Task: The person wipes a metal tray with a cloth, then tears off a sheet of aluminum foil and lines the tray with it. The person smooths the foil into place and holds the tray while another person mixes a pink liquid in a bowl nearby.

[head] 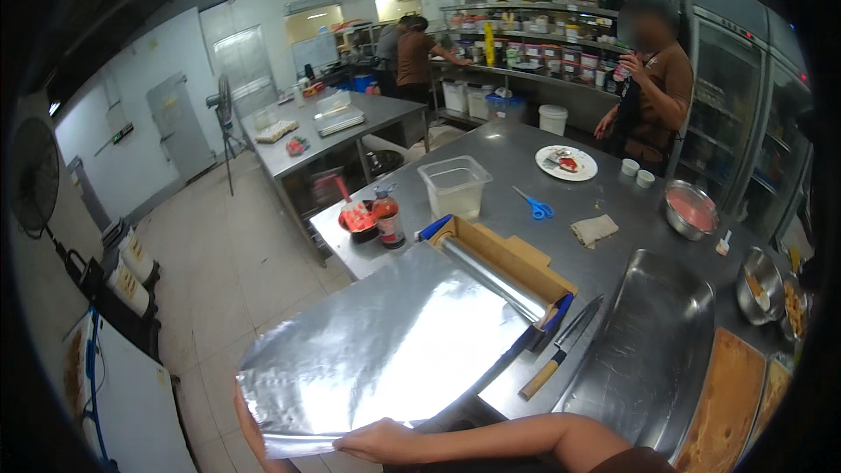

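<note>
A wide sheet of aluminium foil [368, 335] stretches from its roll [493, 279] toward me, past the table's near edge. The roll lies in an open cardboard box [483, 243] with blue edges. My right hand [381, 440] pinches the sheet's near edge, which is folded over in a narrow strip. At the left corner, my left hand [250, 417] grips the foil from its outer side; most of its fingers are hidden behind the sheet. A knife with a wooden handle [542, 376] lies right of the box, its blade pointing away from me.
Right of the knife is a deep steel pan [647, 348], beside a tray of browned sheet cake [719, 401]. Beyond the box stand a bottle [389, 220], a clear plastic container [453, 190] and blue scissors [540, 209]. A co-worker [657, 79] stands across the steel table [506, 144].
</note>
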The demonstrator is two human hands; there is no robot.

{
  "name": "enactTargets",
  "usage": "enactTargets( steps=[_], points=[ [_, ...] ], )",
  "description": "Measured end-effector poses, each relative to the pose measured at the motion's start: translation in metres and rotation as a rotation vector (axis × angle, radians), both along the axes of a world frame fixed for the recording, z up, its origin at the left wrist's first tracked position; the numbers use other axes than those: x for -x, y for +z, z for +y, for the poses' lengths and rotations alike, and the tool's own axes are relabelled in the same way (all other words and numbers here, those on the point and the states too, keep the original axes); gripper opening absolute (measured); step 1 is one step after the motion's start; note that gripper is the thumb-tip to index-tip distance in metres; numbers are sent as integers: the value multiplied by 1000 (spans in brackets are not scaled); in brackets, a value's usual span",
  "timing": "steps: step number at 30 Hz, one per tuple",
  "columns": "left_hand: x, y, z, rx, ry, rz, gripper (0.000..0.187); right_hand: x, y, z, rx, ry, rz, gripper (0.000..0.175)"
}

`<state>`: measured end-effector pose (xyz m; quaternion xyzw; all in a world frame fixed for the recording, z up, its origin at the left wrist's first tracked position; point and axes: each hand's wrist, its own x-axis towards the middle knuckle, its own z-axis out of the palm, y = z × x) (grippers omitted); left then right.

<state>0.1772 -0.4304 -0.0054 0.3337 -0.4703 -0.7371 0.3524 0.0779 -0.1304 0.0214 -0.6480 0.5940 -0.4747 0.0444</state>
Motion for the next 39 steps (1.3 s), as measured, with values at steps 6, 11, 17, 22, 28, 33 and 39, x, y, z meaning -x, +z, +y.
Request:
enactTargets(
  steps=[6, 11, 17, 22, 28, 33, 39],
  points=[
    [-6, -56, -3, -285, -241, 27, 47, 4, -48, 0, -215, 56, 180, 23],
    [0, -80, 11, -139, -264, -436, 24, 11, -49, 2, -312, 106, 162, 24],
    [13, -120, 31, -70, -197, -544, 27, 115, 25, 31, -275, -229, -61, 29],
    [25, -152, 52, 129, -117, -554, 31, 249, 62, 91, -201, -941, -193, 35],
    [31, -210, 61, 356, -40, -601, 41, 313, 7, 137, -485, -845, -20, 42],
    [32, -269, 55, 418, 8, -495, 33, 320, -13, 145, -671, -777, -76, 56],
    [35, -255, 75, 135, -78, -327, 36, 316, -9, 140, -812, -855, -79, 60]
  ],
)
